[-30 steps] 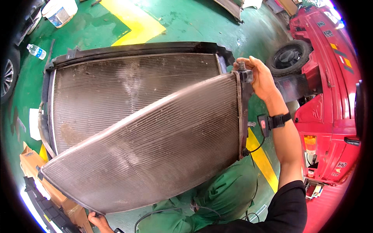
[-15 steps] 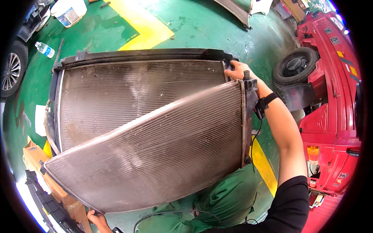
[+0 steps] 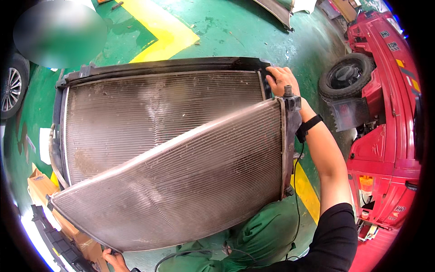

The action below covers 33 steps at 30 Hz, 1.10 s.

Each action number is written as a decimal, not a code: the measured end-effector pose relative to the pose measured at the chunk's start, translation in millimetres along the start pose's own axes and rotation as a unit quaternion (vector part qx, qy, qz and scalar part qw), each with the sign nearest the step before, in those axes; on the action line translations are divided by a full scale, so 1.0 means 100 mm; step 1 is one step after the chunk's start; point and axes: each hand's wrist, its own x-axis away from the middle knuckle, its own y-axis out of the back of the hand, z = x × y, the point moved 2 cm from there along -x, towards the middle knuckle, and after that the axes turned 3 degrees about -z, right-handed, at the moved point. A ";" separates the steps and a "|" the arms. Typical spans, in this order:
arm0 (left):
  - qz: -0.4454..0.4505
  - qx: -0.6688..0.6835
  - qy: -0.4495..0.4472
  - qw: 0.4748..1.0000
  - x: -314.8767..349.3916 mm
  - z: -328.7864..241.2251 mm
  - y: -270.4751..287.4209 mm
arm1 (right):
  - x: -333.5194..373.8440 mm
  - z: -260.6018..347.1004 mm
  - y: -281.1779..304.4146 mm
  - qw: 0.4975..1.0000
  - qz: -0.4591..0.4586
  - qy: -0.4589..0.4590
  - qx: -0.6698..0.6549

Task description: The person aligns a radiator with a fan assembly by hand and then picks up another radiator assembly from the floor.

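A brown-grey car radiator with fine horizontal fins leans at a slant in front of me, its pale top edge rising to the right. My left hand is closed round its lower left corner. Behind it stands a second finned radiator in a black plastic frame. The fingers of my right hand are curled over the upper right corner of that frame, just beyond the near radiator's black end tank. The near radiator hides the lower right part of the rear one.
A red vehicle with an exposed tyre stands at right. Cardboard and a black plastic part lie at lower left. A car wheel is far left. A black cable hangs from my right wrist strap.
My right hand has shifted slightly up at the frame corner, its fingers more bunched. The view has moved a little, and a blurred patch now covers the bucket and bottle at upper left.
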 end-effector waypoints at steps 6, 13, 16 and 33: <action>-0.021 -0.014 -0.008 1.000 0.03 0.00 0.08 | 0.01 0.07 0.01 0.999 0.016 0.012 -0.036; -0.038 -0.017 -0.027 0.999 0.14 -0.08 -0.10 | 0.04 -0.15 -0.11 0.997 0.051 0.029 -0.045; 0.025 -0.026 -0.031 0.999 0.36 -0.05 -0.45 | 0.03 -0.15 -0.07 0.993 0.089 0.023 -0.073; -0.018 -0.306 -0.232 0.923 1.67 -0.91 -1.28 | 0.55 -0.46 0.73 0.857 -0.142 -0.328 -0.370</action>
